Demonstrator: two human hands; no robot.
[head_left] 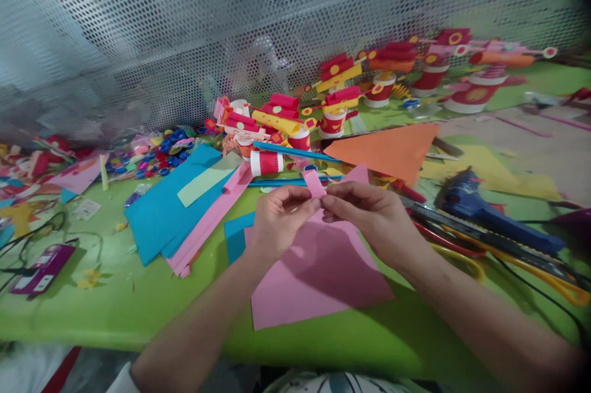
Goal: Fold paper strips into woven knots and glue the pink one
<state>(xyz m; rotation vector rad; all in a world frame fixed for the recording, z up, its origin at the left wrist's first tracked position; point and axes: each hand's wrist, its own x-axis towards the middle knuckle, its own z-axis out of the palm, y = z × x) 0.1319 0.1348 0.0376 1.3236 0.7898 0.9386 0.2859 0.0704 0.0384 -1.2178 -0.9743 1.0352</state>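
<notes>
Pinching a pink strip [314, 183], both hands [277, 223] [381, 217] hover near a sideways cup [266, 163].

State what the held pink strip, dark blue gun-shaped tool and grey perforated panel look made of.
Held pink strip: probably matte paper or card; thin, glossless. Dark blue gun-shaped tool: likely plastic, smooth, with rounded edges. Grey perforated panel: perhaps dull metal, given regular holes.

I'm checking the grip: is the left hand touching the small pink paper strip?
Touching. The head view shows it: the left hand's thumb tip presses against the lower end of the small pink paper strip.
</notes>
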